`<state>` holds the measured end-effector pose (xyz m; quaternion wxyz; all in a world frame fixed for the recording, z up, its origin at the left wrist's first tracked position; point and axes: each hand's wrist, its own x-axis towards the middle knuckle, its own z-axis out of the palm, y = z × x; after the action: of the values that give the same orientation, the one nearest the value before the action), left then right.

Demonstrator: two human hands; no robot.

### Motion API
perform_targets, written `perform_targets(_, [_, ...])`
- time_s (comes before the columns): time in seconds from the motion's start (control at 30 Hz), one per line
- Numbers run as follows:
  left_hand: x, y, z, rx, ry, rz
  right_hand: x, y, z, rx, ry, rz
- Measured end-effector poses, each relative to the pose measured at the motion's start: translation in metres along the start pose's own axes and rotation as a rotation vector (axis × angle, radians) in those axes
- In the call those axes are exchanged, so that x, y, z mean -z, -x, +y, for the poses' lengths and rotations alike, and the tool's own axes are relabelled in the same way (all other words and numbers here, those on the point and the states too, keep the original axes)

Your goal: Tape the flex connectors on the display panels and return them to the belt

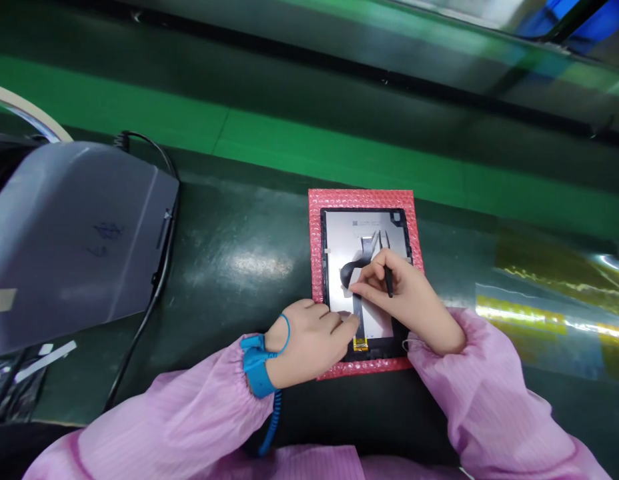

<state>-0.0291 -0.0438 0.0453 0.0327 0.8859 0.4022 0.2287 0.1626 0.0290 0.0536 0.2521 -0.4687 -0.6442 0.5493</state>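
Note:
A flat device panel (339,233) with a silvery back and black frame lies on a pink bubble-wrap sheet (316,267). My left hand (312,337), with a blue strap (258,370) at the wrist, rests over the panel's lower left, its fingertips by a dark flex strip (358,325) that ends in a gold connector (360,344). Above the panel's right half, my right hand (397,283) holds black tweezers (388,280), tips pointing away from me. Its thumb and forefinger also pinch a small whitish strip (355,276) over the dark flex.
A grey machine housing (89,227) stands at the left, with a black cable (162,287) along its side. Transparent sheets with yellow strips (529,315) lie at the right. A white strip (47,361) is at the lower left.

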Motion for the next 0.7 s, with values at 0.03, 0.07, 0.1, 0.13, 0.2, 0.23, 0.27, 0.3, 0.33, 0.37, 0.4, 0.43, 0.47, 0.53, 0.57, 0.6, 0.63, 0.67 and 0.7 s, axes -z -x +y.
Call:
perform_targets(0.03, [0.0006, -0.0005, -0.0009, 0.011, -0.014, 0.009, 0.0003, -0.0007, 0.0, -0.002, 0.009, -0.005])
perform_targets(0.07, [0.0011, -0.0007, -0.0014, 0.02, -0.025, 0.01, 0.0005, -0.0012, 0.0001, -0.003, 0.018, -0.007])
perform_targets(0.1, [0.0016, -0.0007, -0.0018, 0.027, -0.035, 0.006, 0.0005, -0.0017, 0.0003, -0.004, 0.027, -0.007])
perform_targets(0.13, [0.002, -0.0005, -0.0019, 0.033, -0.042, 0.0, 0.0004, -0.002, 0.0006, -0.004, 0.035, -0.005])
perform_targets(0.2, [0.0025, 0.0001, -0.0022, 0.044, -0.054, -0.011, -0.0005, -0.0025, 0.0014, -0.001, 0.047, -0.002])
perform_targets(0.23, [0.0026, 0.0003, -0.0024, 0.047, -0.058, -0.018, -0.001, -0.0027, 0.0017, -0.001, 0.053, 0.003])
perform_targets(0.27, [0.0025, 0.0004, -0.0027, 0.05, -0.066, -0.023, -0.0017, -0.0027, 0.002, -0.001, 0.059, 0.009])
perform_targets(0.3, [0.0024, 0.0003, -0.003, 0.055, -0.077, -0.031, -0.0023, -0.0027, 0.0022, 0.0, 0.065, 0.015])
perform_targets(0.33, [0.0021, 0.0001, -0.0033, 0.062, -0.09, -0.04, -0.003, -0.0027, 0.0022, 0.002, 0.072, 0.021])
perform_targets(0.37, [0.0019, -0.0003, -0.0036, 0.069, -0.103, -0.05, -0.0035, -0.0026, 0.0021, 0.005, 0.079, 0.026])
perform_targets(0.4, [0.0017, -0.0007, -0.0038, 0.073, -0.114, -0.061, -0.004, -0.0024, 0.002, 0.009, 0.086, 0.031])
perform_targets(0.43, [0.0016, -0.0011, -0.004, 0.076, -0.123, -0.071, -0.0044, -0.0023, 0.0018, 0.012, 0.094, 0.036])
perform_targets(0.47, [0.0016, -0.0014, -0.0042, 0.076, -0.129, -0.079, -0.0048, -0.0021, 0.0016, 0.013, 0.103, 0.041])
perform_targets(0.53, [0.0021, -0.0015, -0.0045, 0.067, -0.134, -0.098, -0.0054, -0.002, 0.0015, 0.011, 0.123, 0.053])
perform_targets(0.57, [0.0025, -0.0013, -0.0047, 0.064, -0.136, -0.113, -0.0058, -0.0022, 0.0016, 0.008, 0.133, 0.06])
perform_targets(0.6, [0.0028, -0.0009, -0.0048, 0.062, -0.137, -0.131, -0.0061, -0.0027, 0.0019, 0.006, 0.139, 0.069])
perform_targets(0.63, [0.003, -0.0003, -0.005, 0.062, -0.138, -0.148, -0.0064, -0.0035, 0.0024, 0.006, 0.141, 0.08])
perform_targets(0.67, [0.0031, 0.0002, -0.005, 0.062, -0.139, -0.16, -0.0068, -0.0046, 0.003, 0.01, 0.139, 0.09])
perform_targets(0.7, [0.003, 0.0008, -0.005, 0.063, -0.142, -0.167, -0.0071, -0.0062, 0.0037, 0.017, 0.136, 0.101])
